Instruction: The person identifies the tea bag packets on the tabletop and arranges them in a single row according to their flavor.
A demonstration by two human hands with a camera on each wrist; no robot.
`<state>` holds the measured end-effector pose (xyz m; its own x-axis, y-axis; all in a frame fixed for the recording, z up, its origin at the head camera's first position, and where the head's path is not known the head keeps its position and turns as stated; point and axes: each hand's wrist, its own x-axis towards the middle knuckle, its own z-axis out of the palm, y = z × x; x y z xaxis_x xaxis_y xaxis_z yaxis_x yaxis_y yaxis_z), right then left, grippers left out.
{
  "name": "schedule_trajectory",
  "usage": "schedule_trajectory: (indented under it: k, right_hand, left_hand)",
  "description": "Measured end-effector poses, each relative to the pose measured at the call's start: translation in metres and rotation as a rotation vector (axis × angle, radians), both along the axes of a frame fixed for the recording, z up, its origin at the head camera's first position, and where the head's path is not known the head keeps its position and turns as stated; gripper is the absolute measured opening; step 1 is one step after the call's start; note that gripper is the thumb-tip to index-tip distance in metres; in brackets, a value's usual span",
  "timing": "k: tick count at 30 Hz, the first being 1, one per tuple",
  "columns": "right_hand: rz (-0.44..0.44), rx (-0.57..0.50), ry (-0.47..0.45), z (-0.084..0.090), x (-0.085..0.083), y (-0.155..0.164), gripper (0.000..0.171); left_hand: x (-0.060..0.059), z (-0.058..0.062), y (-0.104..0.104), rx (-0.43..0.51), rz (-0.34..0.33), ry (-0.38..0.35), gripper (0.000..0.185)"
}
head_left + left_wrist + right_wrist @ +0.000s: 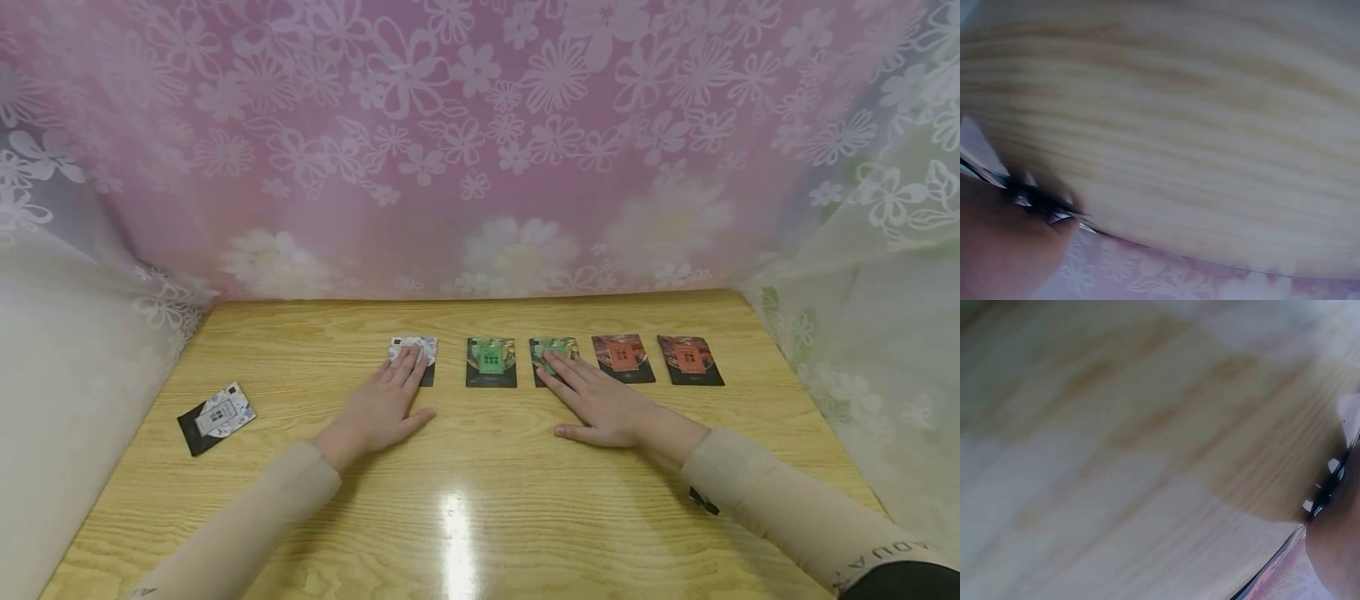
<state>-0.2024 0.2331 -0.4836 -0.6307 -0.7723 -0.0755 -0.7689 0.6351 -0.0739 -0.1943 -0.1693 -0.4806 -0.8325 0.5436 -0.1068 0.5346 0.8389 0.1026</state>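
Observation:
In the head view my left hand (381, 410) lies with straight fingers on a white-and-black packet (428, 372), covering much of it. My right hand (600, 406) rests its extended fingers on the right one of two green-and-black packets (546, 346). The other green packet (491, 363) lies flat between the hands. Two red-and-black packets, one (624, 359) just beyond the right hand and one (691, 361) farther right, continue the row. In the wrist views only part of the left hand (1007, 247) and of the right hand (1338, 534) shows, blurred.
Another white-and-black packet (217, 418) lies tilted at the table's left side. The wooden table (525, 517) ends at a pink floral curtain (480, 183) behind, with pale sheets (67, 358) at both sides. A small black item (703, 500) sits at the right sleeve.

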Motion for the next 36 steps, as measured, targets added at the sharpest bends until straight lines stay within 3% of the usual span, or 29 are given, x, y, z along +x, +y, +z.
schedule_trajectory:
  k: [18,36]
  right_hand:
    - [0.001,-0.002,0.012,-0.002,-0.001,0.001,0.089]
    - [-0.002,-0.011,-0.010,0.002,0.001,0.000,0.090]
  left_hand:
    - [-0.001,0.002,0.024,-0.045,0.030,-0.013,0.082]
    - [0.001,0.004,0.028,-0.064,0.019,0.018,0.081]
